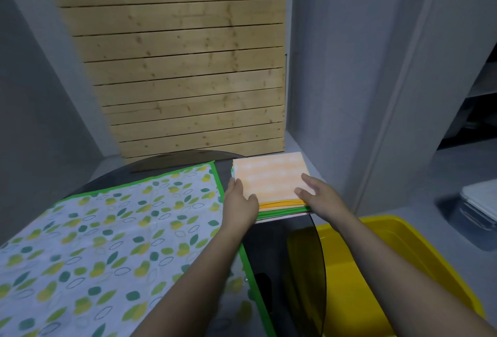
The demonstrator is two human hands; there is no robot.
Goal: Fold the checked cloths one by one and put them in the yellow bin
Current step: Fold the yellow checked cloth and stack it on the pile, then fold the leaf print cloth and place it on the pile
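Orange cloth: top checked cloth (pixel 270 176) lay on a stack of folded cloths (pixel 282 209) at centre right of the frame, on a dark table (pixel 282 240).
Left hand: left hand (pixel 239 199) pinched the stack's near-left corner, thumb on top.
Right hand: right hand (pixel 317 193) rested spread and flat on the top cloth's near-right part.
Bin: yellow bin (pixel 419 242) stood at lower right, just beside the table, no cloth visible inside.
Mat: leaf-print mat (pixel 107 232) with a green border covered the lower left.
Technique: lifting only the top layer by both near corners would likely keep the stack square.
Writing: none legible.
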